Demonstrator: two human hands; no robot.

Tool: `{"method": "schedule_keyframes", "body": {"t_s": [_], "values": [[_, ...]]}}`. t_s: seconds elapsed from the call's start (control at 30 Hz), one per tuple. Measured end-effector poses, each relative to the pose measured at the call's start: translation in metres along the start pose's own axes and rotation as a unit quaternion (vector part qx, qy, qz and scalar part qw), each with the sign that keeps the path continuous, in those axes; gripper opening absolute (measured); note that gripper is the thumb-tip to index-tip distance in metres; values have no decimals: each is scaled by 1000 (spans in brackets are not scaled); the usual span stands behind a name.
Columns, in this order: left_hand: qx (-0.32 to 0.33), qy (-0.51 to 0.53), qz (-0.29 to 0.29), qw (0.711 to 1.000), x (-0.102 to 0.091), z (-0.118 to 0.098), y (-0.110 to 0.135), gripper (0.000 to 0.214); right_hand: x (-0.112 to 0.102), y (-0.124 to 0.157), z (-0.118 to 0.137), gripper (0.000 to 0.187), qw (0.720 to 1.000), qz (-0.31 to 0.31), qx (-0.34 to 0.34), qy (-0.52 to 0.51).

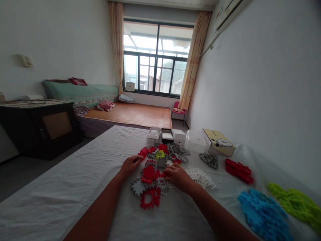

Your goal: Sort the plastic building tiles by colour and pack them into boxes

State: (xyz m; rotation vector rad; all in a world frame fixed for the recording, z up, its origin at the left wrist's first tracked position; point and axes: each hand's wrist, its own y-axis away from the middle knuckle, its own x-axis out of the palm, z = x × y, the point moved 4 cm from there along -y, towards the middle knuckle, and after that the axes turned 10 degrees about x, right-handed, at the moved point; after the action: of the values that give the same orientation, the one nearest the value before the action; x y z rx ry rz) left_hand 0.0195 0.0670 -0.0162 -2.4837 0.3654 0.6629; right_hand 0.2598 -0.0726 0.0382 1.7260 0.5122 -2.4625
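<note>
Both forearms bare to frame edge; no sleeves, watch or rings visible on left hand [130, 164] or right hand [177, 176].

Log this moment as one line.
left hand on red tile | right hand on tile cluster | white sheet

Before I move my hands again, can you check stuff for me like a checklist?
1. Left hand on the mixed pile of puzzle tiles: ok, it rests at the pile's left edge.
2. Right hand on the pile: ok, it lies flat on the right side.
3. Holding a tile: cannot tell, the fingers hide what is under them.
4. Sorted heaps apart from the pile: ok, white, grey, red, blue and green lie separate.
5. Boxes behind the pile: ok, clear of both hands.
</note>
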Motion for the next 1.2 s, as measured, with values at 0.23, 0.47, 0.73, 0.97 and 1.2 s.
{"method": "schedule_keyframes", "body": {"t_s": [0.23,0.47,0.73,0.97,1.2], "values": [[-1,-2,8,1000,0,5,-2,33,5,-2,-2,25,990,-42,-6,134],[3,-6,15,1000,-4,5,-3,36,-67,26,-110,29,957,-190,189,114],[-23,-19,4,1000,-10,-10,-6,38,-161,123,-300,22,848,-229,457,139],[-22,-4,-7,1000,-8,-9,-4,37,-152,109,-294,28,861,-222,431,154],[-19,8,2,1000,-4,-11,1,35,-43,13,-104,25,987,-98,124,-13]]}}
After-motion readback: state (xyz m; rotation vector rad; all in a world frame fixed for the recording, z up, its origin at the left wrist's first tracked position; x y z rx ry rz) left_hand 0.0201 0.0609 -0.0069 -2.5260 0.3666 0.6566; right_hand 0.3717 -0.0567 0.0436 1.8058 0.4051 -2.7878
